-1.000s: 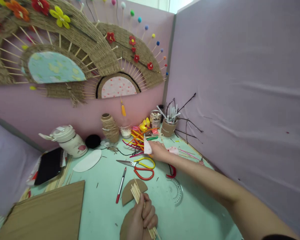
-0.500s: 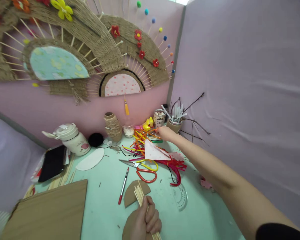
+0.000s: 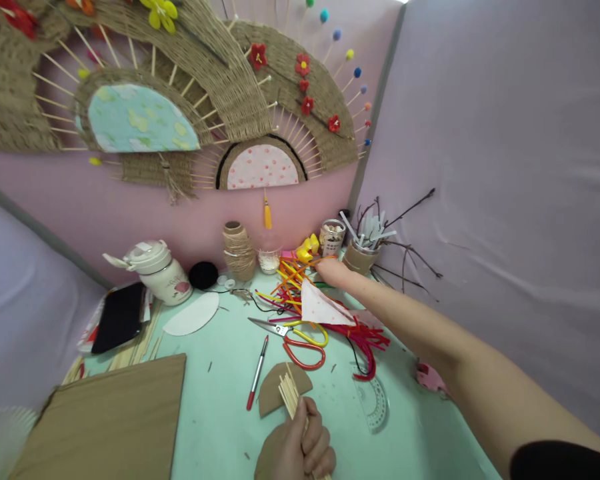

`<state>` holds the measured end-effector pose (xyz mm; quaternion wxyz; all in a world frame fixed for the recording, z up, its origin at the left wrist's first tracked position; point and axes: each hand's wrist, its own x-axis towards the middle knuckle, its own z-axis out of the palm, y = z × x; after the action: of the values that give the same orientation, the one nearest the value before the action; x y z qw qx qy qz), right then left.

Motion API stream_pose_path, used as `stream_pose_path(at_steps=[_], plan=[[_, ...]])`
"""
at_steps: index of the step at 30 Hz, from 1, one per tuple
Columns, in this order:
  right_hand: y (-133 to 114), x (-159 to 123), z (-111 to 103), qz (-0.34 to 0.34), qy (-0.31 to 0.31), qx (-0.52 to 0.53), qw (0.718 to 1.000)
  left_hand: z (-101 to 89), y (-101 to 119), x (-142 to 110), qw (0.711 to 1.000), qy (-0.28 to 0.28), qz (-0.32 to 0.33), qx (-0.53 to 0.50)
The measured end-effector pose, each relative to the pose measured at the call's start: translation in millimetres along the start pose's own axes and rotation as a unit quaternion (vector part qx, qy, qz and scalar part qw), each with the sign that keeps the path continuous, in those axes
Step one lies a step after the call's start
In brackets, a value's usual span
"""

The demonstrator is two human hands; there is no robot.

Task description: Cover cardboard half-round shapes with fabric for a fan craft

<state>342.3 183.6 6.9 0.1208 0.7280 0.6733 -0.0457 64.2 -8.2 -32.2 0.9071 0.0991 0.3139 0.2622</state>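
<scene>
Left hand clenched around a bundle of thin wooden sticks, held nearly upright at the near edge of the table, just in front of the scissors. The stick tips fan out over a brown cardboard semicircle lying flat below them. Right hand reaches far beyond the scissors into a heap of coloured pipe cleaners; whether its fingers have closed on anything cannot be told.

Handling, as a judgement: the sticks are light, stiff and brittle, smooth enough to slide out of a loose grasp, so a full fist around the middle of the bundle suits them. The pipe cleaners look soft, fuzzy and bendable; any one can be pinched anywhere along its length, though they lie tangled.

Beside the scissors: a white paper triangle with red dots to the right, a red pen to the left, a clear plastic protractor nearer and to the right. Behind them stands a spool of rough twine; far left, a flat cardboard sheet.
</scene>
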Motion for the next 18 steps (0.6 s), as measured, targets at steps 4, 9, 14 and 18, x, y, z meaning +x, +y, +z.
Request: stream_pose_path(at_steps=[4,9,14,18], plan=[[-1,-1,2,0.014,-0.001,-0.01,1.0,0.1,0,-1,1.0,0.007,0.01,-0.012],[-1,3,4,0.009,-0.024,-0.008,1.0,-2.0,-2,-1,1.0,-0.015,0.012,-0.014],[2,10,2,-0.006,-0.043,0.026,0.999,6.3,1,-5,1.0,0.007,0.017,0.001],[7,8,-7,-0.004,-0.026,0.082,0.996,15.1,2,-9,0.999,0.028,0.029,0.016]])
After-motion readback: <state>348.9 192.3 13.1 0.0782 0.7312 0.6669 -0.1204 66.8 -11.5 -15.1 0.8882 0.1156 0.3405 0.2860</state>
